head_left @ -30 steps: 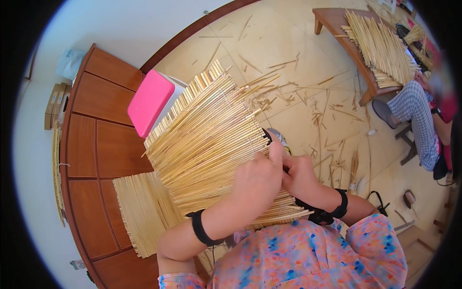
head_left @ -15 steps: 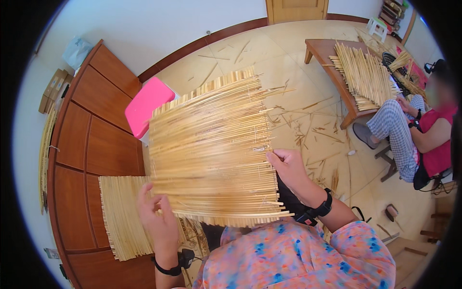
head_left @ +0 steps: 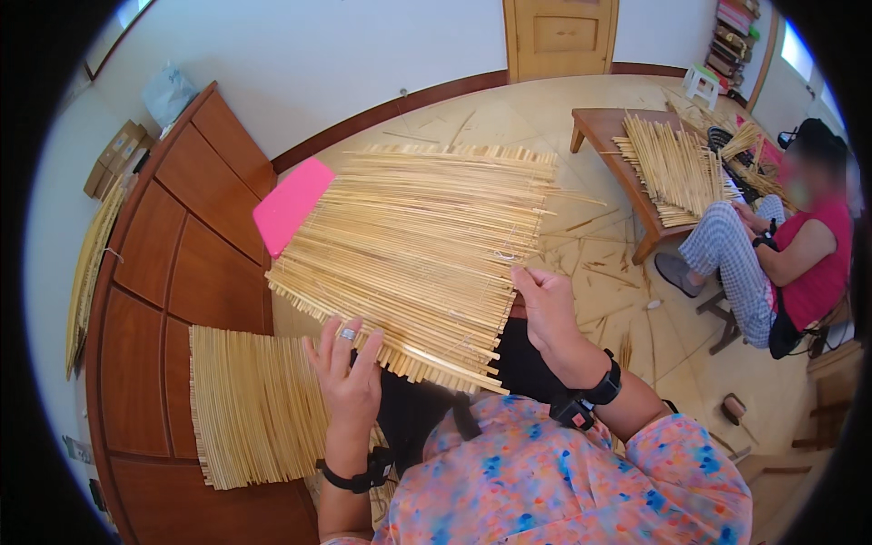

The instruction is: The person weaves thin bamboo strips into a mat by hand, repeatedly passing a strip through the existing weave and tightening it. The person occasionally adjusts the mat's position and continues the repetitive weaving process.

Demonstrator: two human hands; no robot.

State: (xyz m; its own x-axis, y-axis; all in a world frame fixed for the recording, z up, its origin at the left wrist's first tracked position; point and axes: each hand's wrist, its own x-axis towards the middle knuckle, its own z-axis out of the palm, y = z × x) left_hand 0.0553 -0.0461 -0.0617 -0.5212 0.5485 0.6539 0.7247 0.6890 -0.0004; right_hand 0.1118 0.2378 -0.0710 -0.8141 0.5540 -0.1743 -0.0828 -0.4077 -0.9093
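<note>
My left hand (head_left: 350, 377) grips the straw mat's (head_left: 418, 254) near edge. My right hand (head_left: 545, 304) pinches its right edge. A second mat (head_left: 250, 404) lies on the desk (head_left: 173, 272).

pink board (head_left: 289, 216): lower part behind straw mat (head_left: 422, 254) | right hand (head_left: 548, 304): fingers tucked behind mat edge

Walls: white, with dark wooden baseboard (head_left: 400, 107).
Floor: beige (head_left: 509, 113), straw scattered.
Furniture: brown cabinet (head_left: 173, 263), low wooden table (head_left: 610, 136), wooden door (head_left: 559, 36).
</note>
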